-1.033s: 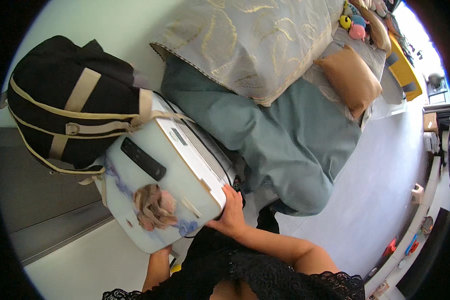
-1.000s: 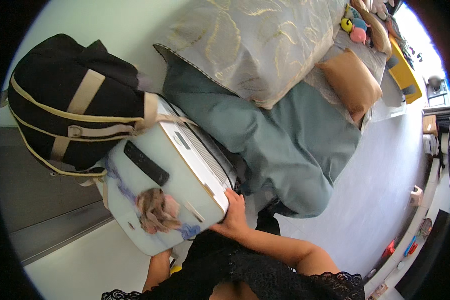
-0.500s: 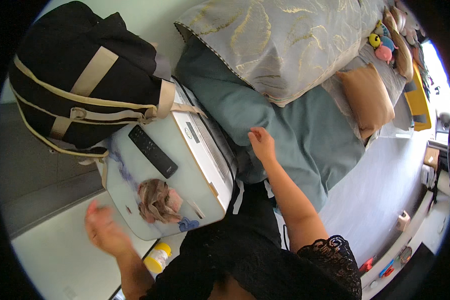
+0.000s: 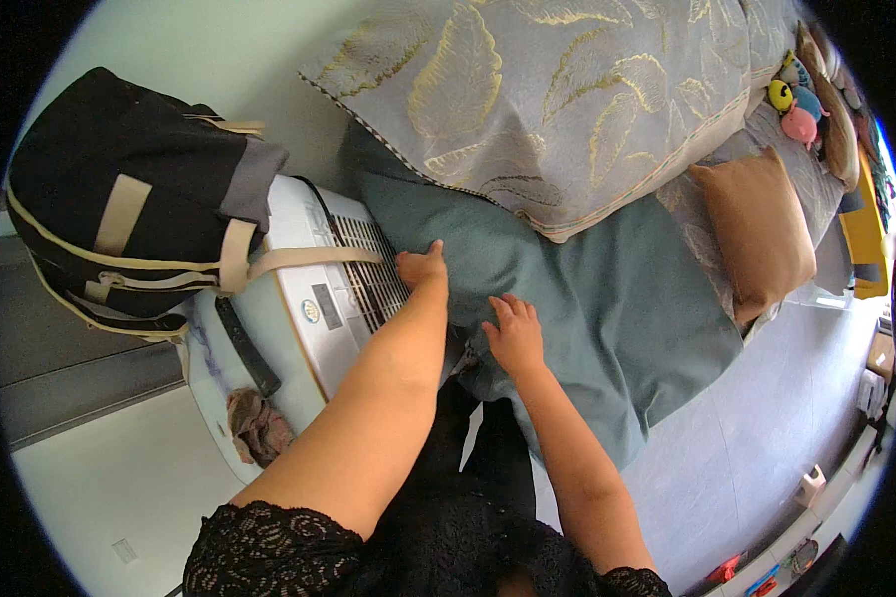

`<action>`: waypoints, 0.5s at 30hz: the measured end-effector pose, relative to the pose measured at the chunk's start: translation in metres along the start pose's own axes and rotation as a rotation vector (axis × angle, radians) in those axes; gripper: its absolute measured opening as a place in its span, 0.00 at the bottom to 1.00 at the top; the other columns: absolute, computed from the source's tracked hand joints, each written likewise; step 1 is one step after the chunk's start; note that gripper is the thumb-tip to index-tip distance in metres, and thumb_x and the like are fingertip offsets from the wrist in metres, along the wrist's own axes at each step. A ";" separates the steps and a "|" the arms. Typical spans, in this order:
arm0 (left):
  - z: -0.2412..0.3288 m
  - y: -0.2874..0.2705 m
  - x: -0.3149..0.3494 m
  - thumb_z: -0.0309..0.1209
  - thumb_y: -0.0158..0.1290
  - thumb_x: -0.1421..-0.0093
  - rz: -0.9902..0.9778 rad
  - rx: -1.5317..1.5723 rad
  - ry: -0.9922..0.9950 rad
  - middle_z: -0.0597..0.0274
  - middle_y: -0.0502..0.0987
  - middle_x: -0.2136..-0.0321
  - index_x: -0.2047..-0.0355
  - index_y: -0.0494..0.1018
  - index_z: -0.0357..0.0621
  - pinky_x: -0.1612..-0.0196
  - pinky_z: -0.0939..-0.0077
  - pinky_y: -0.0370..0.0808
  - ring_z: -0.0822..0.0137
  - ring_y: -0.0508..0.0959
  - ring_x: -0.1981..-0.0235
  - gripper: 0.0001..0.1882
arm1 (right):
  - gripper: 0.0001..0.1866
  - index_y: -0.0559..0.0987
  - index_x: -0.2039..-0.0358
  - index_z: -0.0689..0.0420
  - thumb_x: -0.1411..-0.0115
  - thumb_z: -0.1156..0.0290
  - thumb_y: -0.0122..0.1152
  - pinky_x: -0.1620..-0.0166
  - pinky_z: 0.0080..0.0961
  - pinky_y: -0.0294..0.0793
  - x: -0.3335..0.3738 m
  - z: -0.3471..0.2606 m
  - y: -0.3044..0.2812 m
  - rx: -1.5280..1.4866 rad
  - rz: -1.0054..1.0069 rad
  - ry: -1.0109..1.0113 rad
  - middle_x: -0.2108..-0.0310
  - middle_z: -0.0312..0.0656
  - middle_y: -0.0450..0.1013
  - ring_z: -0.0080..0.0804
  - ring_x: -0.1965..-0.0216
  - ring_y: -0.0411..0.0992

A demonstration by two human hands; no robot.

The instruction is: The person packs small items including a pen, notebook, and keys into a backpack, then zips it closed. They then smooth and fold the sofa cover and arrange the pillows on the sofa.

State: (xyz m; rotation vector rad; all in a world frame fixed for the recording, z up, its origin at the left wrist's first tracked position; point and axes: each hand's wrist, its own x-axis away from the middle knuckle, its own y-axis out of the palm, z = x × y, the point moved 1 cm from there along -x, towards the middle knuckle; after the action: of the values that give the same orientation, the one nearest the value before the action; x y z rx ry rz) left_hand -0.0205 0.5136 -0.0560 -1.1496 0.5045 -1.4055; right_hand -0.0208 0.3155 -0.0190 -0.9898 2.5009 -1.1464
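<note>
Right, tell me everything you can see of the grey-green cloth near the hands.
The grey-green cloth is plain and looks soft and fairly thick. It lies loosely spread, rumpled into broad folds, its right edge slanting down beside the pale floor. Its upper part runs under the grey leaf-patterned bedding; its left side borders the white appliance. The left hand is at that side, the right hand over its middle; firm contact is hard to confirm.

A plain grey-green blanket [image 4: 607, 289] lies loosely spread, and I make out soft folds running down its right half. Its upper part runs beneath a grey, gold-leaf-patterned cover [image 4: 567, 109]; on my left it borders a vented white appliance [image 4: 314, 289], and its lower edge hangs unevenly.
</note>
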 end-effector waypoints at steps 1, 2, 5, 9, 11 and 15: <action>-0.002 0.001 -0.003 0.44 0.65 0.55 0.009 0.017 0.046 0.45 0.73 0.58 0.57 0.67 0.32 0.52 0.58 0.72 0.46 0.73 0.55 0.33 | 0.25 0.73 0.53 0.52 0.54 0.67 0.65 0.51 0.38 0.66 -0.003 -0.001 0.002 0.035 -0.014 -0.015 0.52 0.44 0.68 0.46 0.51 0.64; -0.005 0.000 -0.010 0.44 0.65 0.55 0.021 0.034 0.093 0.46 0.73 0.57 0.56 0.67 0.33 0.51 0.58 0.71 0.46 0.73 0.55 0.33 | 0.25 0.73 0.54 0.52 0.55 0.67 0.66 0.52 0.38 0.67 -0.007 -0.002 0.003 0.079 -0.033 -0.025 0.53 0.44 0.68 0.45 0.51 0.65; -0.032 0.014 -0.052 0.43 0.62 0.52 -0.099 0.037 0.247 0.47 0.75 0.64 0.66 0.72 0.34 0.58 0.60 0.71 0.50 0.75 0.61 0.24 | 0.24 0.73 0.56 0.52 0.56 0.66 0.67 0.53 0.37 0.68 -0.025 -0.011 0.007 0.170 -0.137 -0.018 0.56 0.44 0.69 0.43 0.53 0.66; -0.033 0.013 -0.056 0.45 0.58 0.48 -0.025 -0.057 0.369 0.49 0.77 0.74 0.74 0.74 0.38 0.63 0.60 0.72 0.51 0.77 0.68 0.19 | 0.22 0.73 0.60 0.53 0.58 0.65 0.67 0.56 0.36 0.70 -0.043 -0.007 0.014 0.169 -0.309 0.080 0.63 0.44 0.69 0.44 0.53 0.66; -0.014 0.010 -0.071 0.42 0.58 0.48 0.078 -0.051 0.414 0.49 0.77 0.76 0.75 0.74 0.38 0.64 0.59 0.72 0.51 0.77 0.70 0.17 | 0.21 0.72 0.61 0.54 0.57 0.66 0.67 0.58 0.37 0.71 -0.049 -0.010 0.023 0.076 -0.319 0.094 0.64 0.45 0.68 0.45 0.54 0.66; 0.041 0.002 -0.101 0.40 0.57 0.48 0.209 -0.047 0.491 0.47 0.77 0.78 0.79 0.74 0.36 0.68 0.59 0.72 0.50 0.77 0.74 0.17 | 0.25 0.71 0.56 0.54 0.57 0.69 0.66 0.56 0.36 0.72 -0.076 -0.028 0.073 -0.050 -0.242 0.052 0.59 0.48 0.66 0.45 0.54 0.66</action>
State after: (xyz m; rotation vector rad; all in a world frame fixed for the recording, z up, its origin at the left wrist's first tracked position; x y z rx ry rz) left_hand -0.0023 0.6192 -0.0748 -0.7544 0.9786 -1.4953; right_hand -0.0123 0.4164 -0.0597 -1.3220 2.5137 -1.1942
